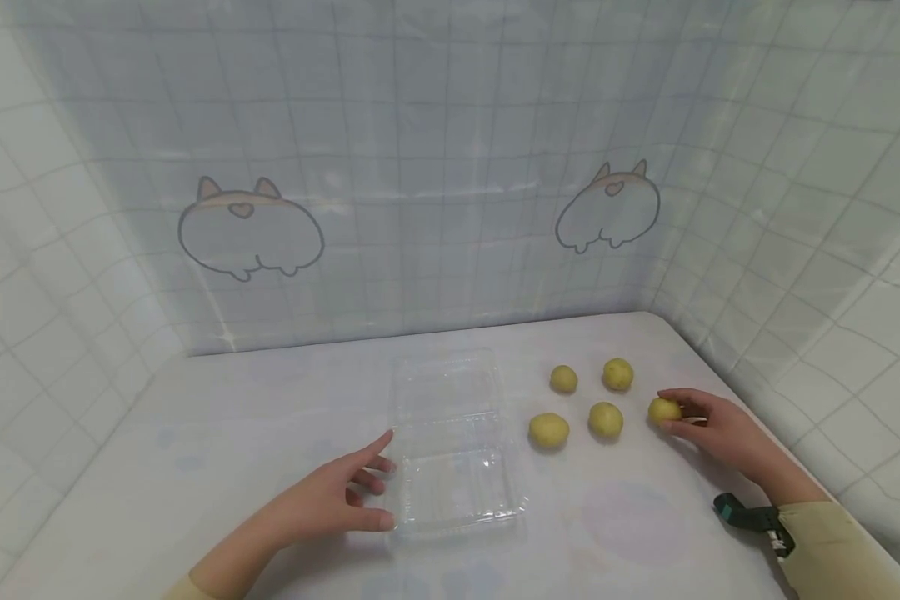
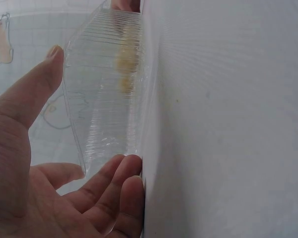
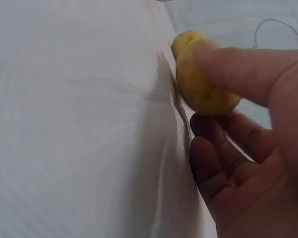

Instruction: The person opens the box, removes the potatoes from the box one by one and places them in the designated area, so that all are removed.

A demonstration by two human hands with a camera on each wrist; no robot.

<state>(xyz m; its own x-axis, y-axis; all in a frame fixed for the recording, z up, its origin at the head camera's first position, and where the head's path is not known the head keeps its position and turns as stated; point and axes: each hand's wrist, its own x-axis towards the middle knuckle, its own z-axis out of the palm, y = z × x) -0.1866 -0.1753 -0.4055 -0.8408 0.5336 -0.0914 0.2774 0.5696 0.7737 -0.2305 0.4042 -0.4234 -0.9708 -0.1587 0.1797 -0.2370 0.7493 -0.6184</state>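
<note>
A clear plastic clamshell box (image 1: 457, 487) lies with its lid (image 1: 446, 392) folded back flat on the table. At its left side is my left hand (image 1: 348, 492), fingers loosely spread along the edge; in the left wrist view the thumb (image 2: 44, 79) reaches the rim of the box (image 2: 107, 84). Over on the right, my right hand (image 1: 720, 429) pinches a small yellow potato (image 1: 663, 411) between thumb and fingers. The right wrist view has this potato (image 3: 206, 82) close against the table, with another potato (image 3: 186, 38) just behind it.
Left of the held potato lie more potatoes: a large one (image 1: 549, 431), a rounder one (image 1: 606, 420), and two farther back, a small one (image 1: 564, 379) and another (image 1: 618, 374). A tiled-pattern curtain (image 1: 435, 250) hangs behind the white table (image 1: 270, 400).
</note>
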